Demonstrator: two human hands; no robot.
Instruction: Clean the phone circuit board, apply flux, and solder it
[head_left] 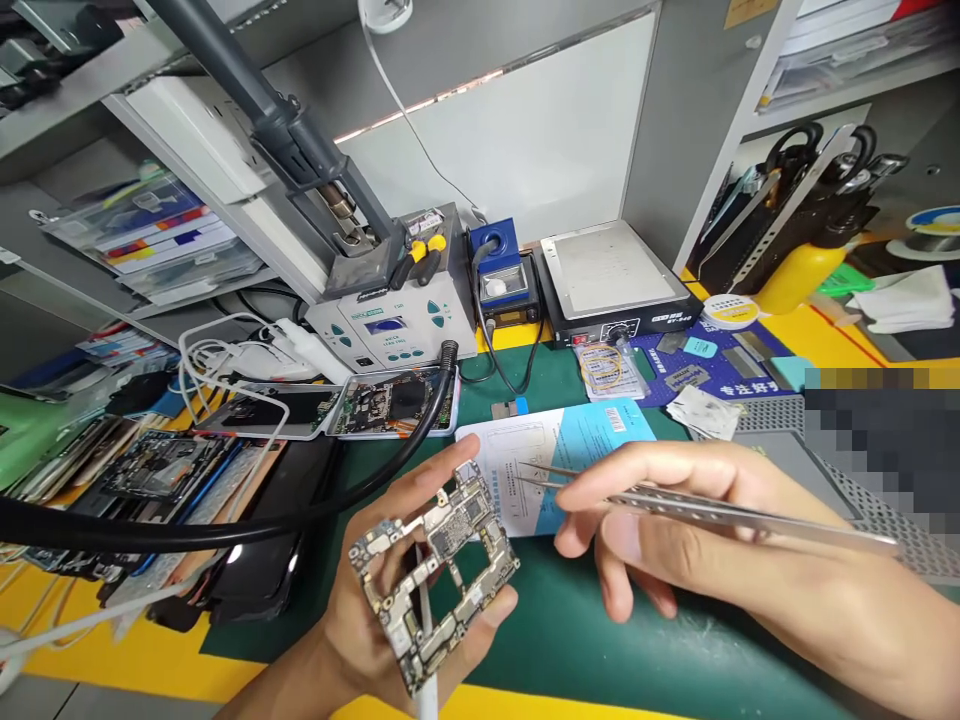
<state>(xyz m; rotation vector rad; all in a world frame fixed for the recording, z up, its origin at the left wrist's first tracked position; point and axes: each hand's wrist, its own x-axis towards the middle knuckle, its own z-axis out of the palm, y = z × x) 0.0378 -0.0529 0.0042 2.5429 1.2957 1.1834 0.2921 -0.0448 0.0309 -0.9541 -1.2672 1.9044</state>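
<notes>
My left hand [349, 615] is closed around the edges of a phone logic board [459, 520], which is tilted up with its chips facing me. A white strip or cable [427, 695] passes behind the board; I cannot tell what it belongs to. In my right hand [690, 570] is a pair of metal tweezers [784, 526], pinched between thumb and fingers. Their slim tips point left, slightly apart, with nothing visible between them. They hover right of the board, not touching it, in front of a white-and-blue packet [607, 430] on the green mat [570, 620].
At the back stand a hot-air station [390, 325], a blue soldering stand [499, 270] and a flat heating plate [619, 270]. A black hose [300, 530] crosses the left side over stacked phone parts [165, 470]. An opened device [394, 400] lies behind my left hand.
</notes>
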